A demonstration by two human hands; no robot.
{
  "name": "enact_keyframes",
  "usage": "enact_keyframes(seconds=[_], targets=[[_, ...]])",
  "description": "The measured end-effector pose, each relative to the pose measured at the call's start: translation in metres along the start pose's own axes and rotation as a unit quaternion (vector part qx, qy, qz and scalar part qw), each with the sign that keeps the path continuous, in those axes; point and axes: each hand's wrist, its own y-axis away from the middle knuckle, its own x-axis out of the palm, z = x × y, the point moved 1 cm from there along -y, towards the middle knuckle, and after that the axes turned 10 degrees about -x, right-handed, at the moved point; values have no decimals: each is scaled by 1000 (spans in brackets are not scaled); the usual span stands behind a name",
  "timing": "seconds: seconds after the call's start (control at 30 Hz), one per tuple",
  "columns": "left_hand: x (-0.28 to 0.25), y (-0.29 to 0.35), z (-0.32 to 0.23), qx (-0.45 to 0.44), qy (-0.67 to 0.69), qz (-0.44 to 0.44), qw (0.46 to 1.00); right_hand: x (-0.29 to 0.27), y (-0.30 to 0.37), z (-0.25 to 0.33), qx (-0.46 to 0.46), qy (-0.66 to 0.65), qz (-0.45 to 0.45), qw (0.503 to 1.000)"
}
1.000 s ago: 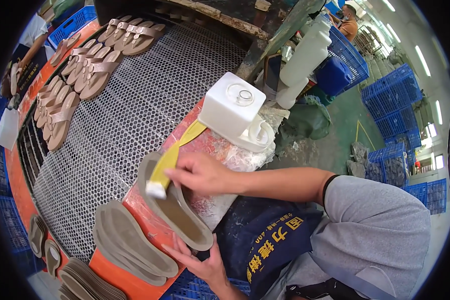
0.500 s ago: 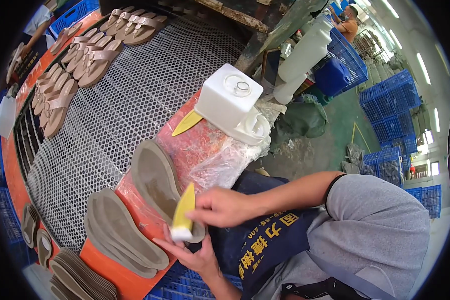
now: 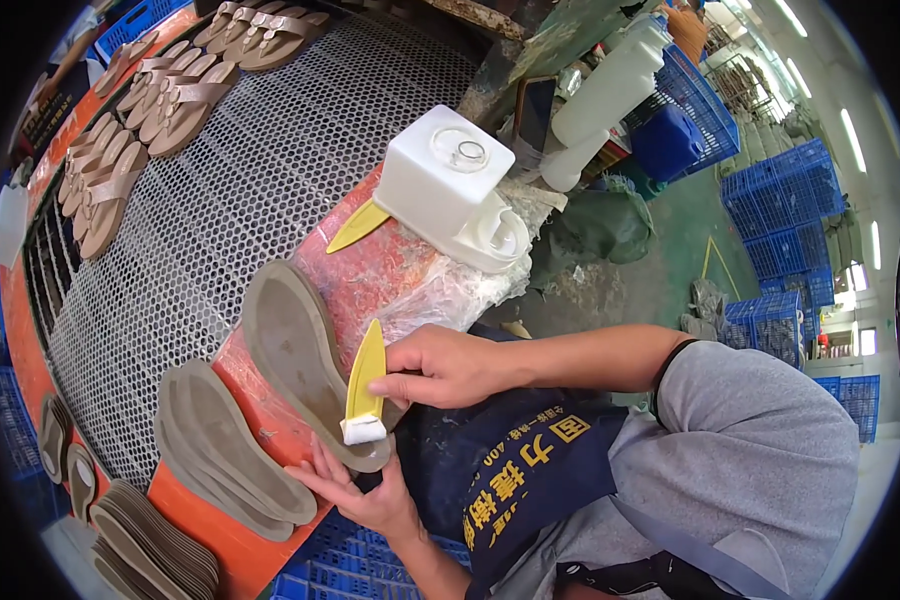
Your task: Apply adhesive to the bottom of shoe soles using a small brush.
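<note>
My right hand is closed around a yellow-handled brush, its white bristle end down against the heel part of a taupe shoe sole. Beneath that heel, my left hand grips the edge, with thumb on one side and fingers on the other. The sole's toe end rests on the red-orange table edge. A pile of similar soles lies just left of my left hand. Beyond the sole stands a white square container, with a second yellow handle beside it.
A metal mesh conveyor runs along the left, carrying several strapped sandals at its far end. More stacked soles sit at the lower left. Blue crates stand at the right, and a person is at the far left.
The brush's bristle end has shifted toward the right side of the heel, and my right hand is no longer blurred. My left hand keeps its hold. The whole view has shifted slightly.
</note>
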Motion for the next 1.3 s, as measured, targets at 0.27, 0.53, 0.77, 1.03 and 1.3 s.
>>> enact_keyframes(seconds=[0.27,0.53,0.77,1.03,1.3], targets=[[-7,0,8,48,-71,4,996,11,2,5,47,-9,-12,999],[-2,-3,-19,67,-67,21,995,-12,-47,-7,50,-51,-234,970],[10,-13,-52,100,-11,-15,995,-27,-85,-26,22,60,-269,961],[14,-18,-55,61,-60,-28,996,-48,-122,-31,-4,41,-280,959],[6,-18,-67,32,-151,-36,987,-52,-150,-14,-37,63,-135,988]])
